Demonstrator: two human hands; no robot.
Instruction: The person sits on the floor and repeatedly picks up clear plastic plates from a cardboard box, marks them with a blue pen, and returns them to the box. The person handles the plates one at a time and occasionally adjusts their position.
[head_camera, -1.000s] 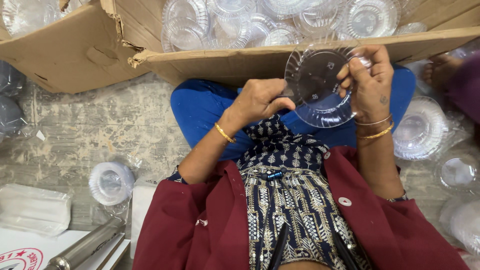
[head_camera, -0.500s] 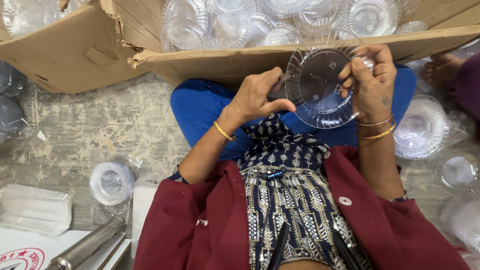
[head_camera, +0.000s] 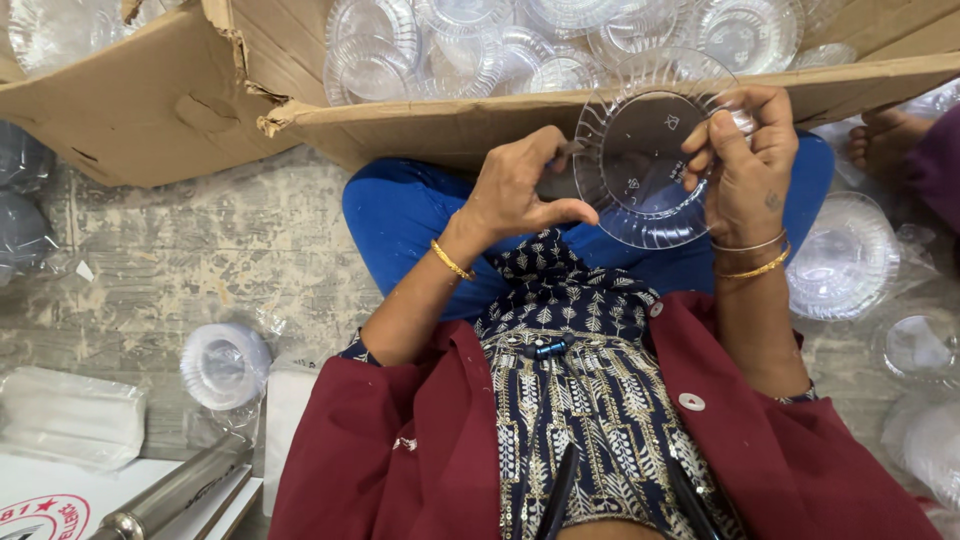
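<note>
A clear plastic plate (head_camera: 645, 160) is held up just in front of the cardboard box (head_camera: 450, 125), pinched by the left hand (head_camera: 520, 190) and right hand (head_camera: 745, 165). It seems to be being checked; steady grips are needed.

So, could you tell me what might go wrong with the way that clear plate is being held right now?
The clear plastic plate is pinched only at its edges by the left hand and right hand, so it could slip or crack if squeezed. If dropped, it might land on the gritty floor instead of the cardboard box.
</note>
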